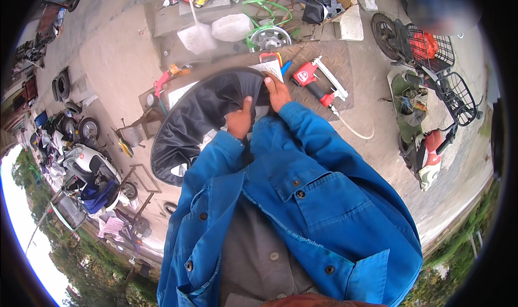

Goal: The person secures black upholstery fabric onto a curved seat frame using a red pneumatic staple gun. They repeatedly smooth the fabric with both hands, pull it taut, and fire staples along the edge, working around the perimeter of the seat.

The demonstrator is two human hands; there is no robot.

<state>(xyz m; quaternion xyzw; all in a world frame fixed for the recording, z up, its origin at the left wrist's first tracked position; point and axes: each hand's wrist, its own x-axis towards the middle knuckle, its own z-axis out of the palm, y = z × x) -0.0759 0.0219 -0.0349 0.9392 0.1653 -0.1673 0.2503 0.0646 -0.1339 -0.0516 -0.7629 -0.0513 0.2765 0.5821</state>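
Observation:
In front of me is a black vinyl seat cover [199,103], rounded and creased, its loose edge gathered inward and pale patches showing inside. My left hand [239,119] is closed on the gathered vinyl with the thumb pointing up; its other fingers are partly hidden. At the cover's upper right end, my right hand [278,93] grips the rim, thumb near the edge. To the right of that hand lies a red and silver air stapler [319,83] with a pale hose attached.
Under the stapler is a brown checkered metal plate [337,64]. Behind it are a silver wheel [270,38], a green frame [253,7] and a white block [232,27]. A pink-handled tool [162,84] lies left. Parked scooters [89,166] stand left, others with a wire basket [431,50] right.

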